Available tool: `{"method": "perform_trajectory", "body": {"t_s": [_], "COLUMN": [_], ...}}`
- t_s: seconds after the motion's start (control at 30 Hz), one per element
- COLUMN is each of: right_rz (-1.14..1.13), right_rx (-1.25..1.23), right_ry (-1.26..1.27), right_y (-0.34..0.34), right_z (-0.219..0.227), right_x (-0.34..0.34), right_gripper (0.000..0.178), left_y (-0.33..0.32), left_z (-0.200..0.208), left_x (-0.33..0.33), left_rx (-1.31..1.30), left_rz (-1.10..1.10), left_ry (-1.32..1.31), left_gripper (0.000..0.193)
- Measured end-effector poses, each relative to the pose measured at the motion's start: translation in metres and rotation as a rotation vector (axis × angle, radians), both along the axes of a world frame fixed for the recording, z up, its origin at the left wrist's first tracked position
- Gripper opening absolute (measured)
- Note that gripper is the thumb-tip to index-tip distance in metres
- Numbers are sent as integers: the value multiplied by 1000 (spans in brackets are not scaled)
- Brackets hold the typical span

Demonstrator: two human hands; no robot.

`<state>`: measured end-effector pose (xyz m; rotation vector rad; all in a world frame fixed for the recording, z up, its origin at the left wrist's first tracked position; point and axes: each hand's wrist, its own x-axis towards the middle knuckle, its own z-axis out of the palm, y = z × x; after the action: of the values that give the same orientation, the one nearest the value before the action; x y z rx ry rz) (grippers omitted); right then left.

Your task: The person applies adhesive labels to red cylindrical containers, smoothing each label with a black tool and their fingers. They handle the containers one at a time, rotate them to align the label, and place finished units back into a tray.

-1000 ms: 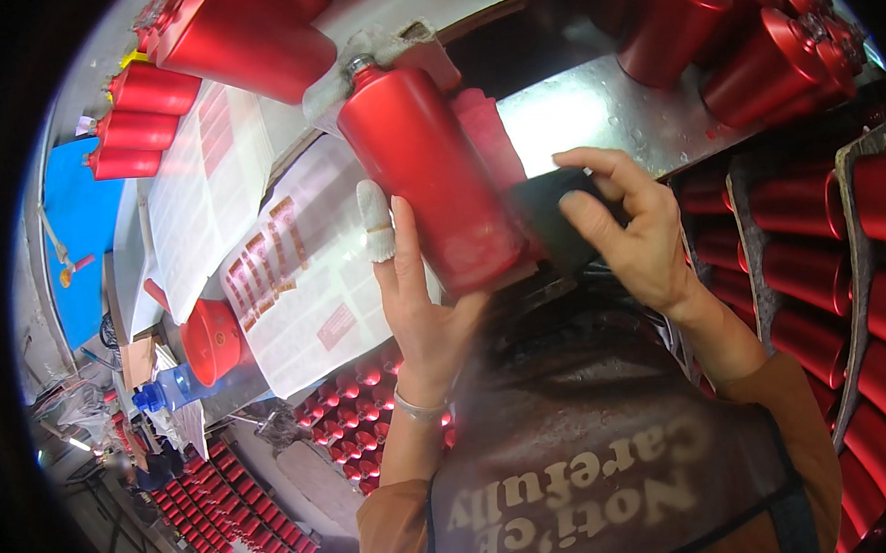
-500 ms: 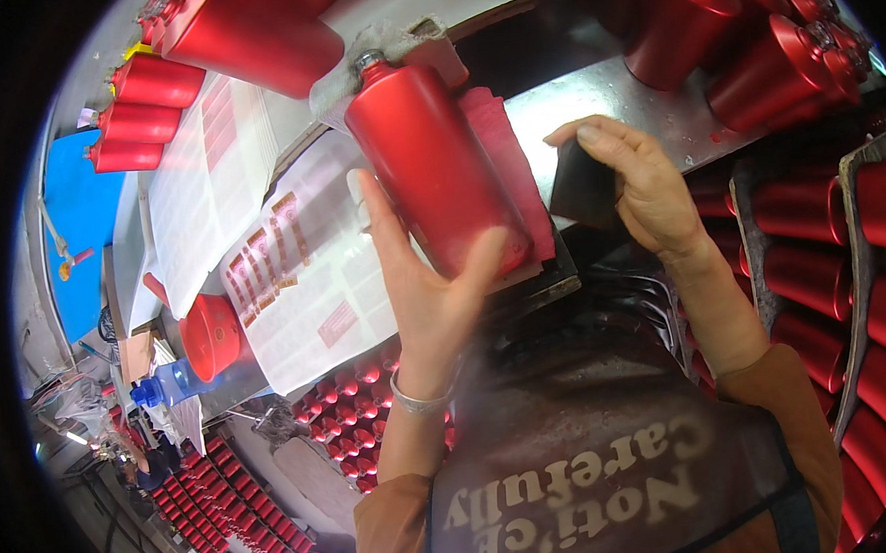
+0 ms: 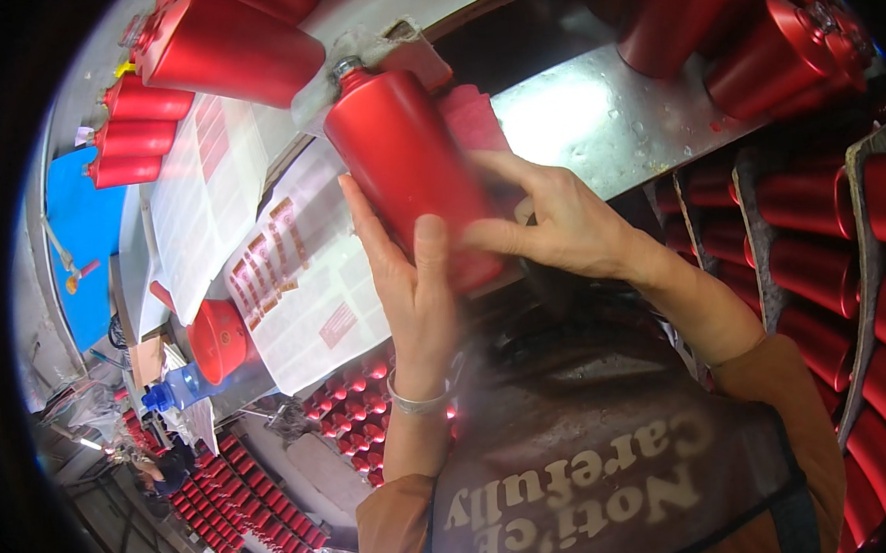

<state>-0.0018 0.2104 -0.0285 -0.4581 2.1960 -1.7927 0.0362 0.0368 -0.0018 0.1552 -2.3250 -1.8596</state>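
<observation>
A metal workbench [image 3: 595, 118] crowded with red cylinders fills the scene, with racks of more red cylinders [image 3: 821, 217] curving away at three o'clock and rows of them on the floor [image 3: 234, 488] at seven o'clock. At centre you hold a red cylinder body [image 3: 407, 168], tilted with its threaded neck toward eleven o'clock. Your left hand [image 3: 414, 288] grasps its lower end from six o'clock, thumb up the side and fingers wrapped behind. Your right hand [image 3: 560, 220] lies flat against its flank from three o'clock, fingers spread and pressing, apparently smoothing a label, though motion blur makes this hard to confirm.

The risk here is slip: the painted shell looks smooth, and only one hand truly clamps it. If your left grip loosens while the right pushes sideways, the cylinder could roll off toward nine o'clock onto the white label sheets [image 3: 303, 274] or strike the bench edge. Uneven pressure from the right palm could also set the label crooked or creased.

Around you, a pinkish red cloth [image 3: 470, 120] sits just behind the cylinder at twelve o'clock. Finished cylinders lie on their sides at ten o'clock [image 3: 231, 47] and one o'clock [image 3: 751, 30], close enough to knock when you swing the piece. A red cap [image 3: 221, 338] and a blue-topped bottle [image 3: 173, 391] stand at eight o'clock, beyond the sheets. The rack posts at three o'clock hem in your right elbow.
</observation>
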Motion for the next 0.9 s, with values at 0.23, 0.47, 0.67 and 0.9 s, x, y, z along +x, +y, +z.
{"method": "perform_trajectory", "body": {"t_s": [0.23,0.47,0.67,0.9], "right_rz": [65,25,24,30], "right_rx": [-194,-30,-111,-39], "right_ry": [-161,21,-151,-38], "right_y": [4,-2,-3,-4], "right_z": [-10,1,8,14], "right_x": [-8,-1,-10,-9], "right_gripper": [79,73,71,81], "left_y": [1,2,-7,-8], "left_z": [2,1,-3,-1], "left_x": [0,-1,3,14], "left_rx": [-110,-27,186,206], "left_rz": [-55,-12,-47,-93], "left_ry": [5,-14,-32,-63], "left_gripper": [99,84,81,93]}}
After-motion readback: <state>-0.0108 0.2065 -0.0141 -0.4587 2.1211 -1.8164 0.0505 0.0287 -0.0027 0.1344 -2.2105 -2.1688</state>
